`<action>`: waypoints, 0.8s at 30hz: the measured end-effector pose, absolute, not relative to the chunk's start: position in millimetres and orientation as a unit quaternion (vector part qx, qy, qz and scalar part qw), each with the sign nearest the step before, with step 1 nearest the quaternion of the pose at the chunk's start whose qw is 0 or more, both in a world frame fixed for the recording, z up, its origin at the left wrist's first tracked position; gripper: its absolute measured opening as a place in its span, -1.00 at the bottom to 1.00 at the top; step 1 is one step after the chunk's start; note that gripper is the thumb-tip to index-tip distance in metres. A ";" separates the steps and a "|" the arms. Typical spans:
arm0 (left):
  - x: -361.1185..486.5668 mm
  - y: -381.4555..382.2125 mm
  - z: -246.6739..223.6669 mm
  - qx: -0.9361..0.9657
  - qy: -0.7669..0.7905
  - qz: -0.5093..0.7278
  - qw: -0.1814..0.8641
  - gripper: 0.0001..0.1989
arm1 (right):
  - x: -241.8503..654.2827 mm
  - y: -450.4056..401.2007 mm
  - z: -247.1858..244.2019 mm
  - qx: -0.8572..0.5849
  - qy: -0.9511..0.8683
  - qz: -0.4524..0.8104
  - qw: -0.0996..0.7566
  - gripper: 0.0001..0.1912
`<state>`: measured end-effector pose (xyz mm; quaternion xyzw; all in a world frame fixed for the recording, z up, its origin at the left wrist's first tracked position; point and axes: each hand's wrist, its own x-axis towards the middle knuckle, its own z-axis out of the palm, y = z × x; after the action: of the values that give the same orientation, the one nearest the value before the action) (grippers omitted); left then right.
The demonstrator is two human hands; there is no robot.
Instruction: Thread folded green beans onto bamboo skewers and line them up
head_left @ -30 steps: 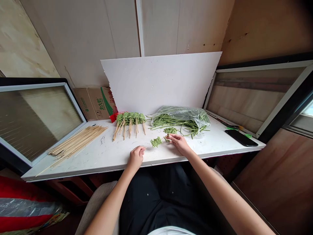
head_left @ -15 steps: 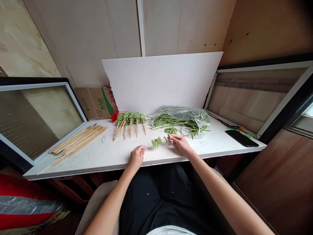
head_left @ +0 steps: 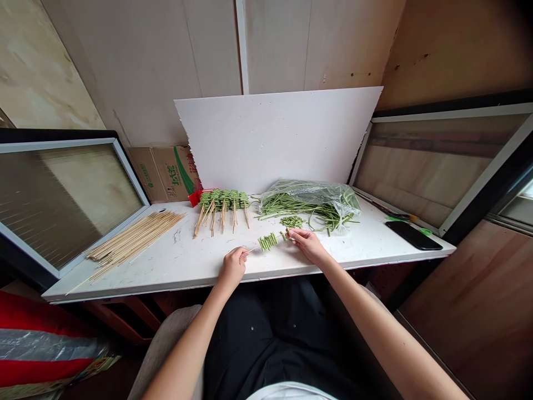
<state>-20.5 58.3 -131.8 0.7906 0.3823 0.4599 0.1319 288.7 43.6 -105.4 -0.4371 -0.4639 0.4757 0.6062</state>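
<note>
My left hand is closed on the bare end of a thin wooden skewer near the table's front edge. Several short green bean pieces are threaded side by side along that skewer. At its other end my right hand pinches a green bean piece at the tip. Just behind my right hand lies a small pile of cut bean pieces. Finished bean skewers are stacked further back, their sticks pointing toward me. Long green beans spill from a clear plastic bag.
Many bare skewers lie at the left of the white table. A black phone rests at the right. A white board and a cardboard box stand behind; framed panels flank both sides.
The view has shifted very slightly. Both hands keep nearly the same place and hold on the skewer and bean piece.
</note>
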 end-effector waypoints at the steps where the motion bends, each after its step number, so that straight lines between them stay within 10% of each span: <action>1: -20.5 58.3 -132.1 0.790 0.382 0.460 0.130 -0.77 | 289.3 44.5 -106.9 -0.439 -0.467 0.471 0.606 -0.58; 24: -21.0 60.2 -136.4 0.796 0.373 0.463 0.113 -0.75 | 282.9 40.7 -99.0 -0.438 -0.451 0.475 0.616 -0.61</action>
<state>-21.0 60.2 -136.4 0.7962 0.3734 0.4625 0.1128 282.9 40.7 -99.0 -0.4379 -0.4507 0.4755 0.6156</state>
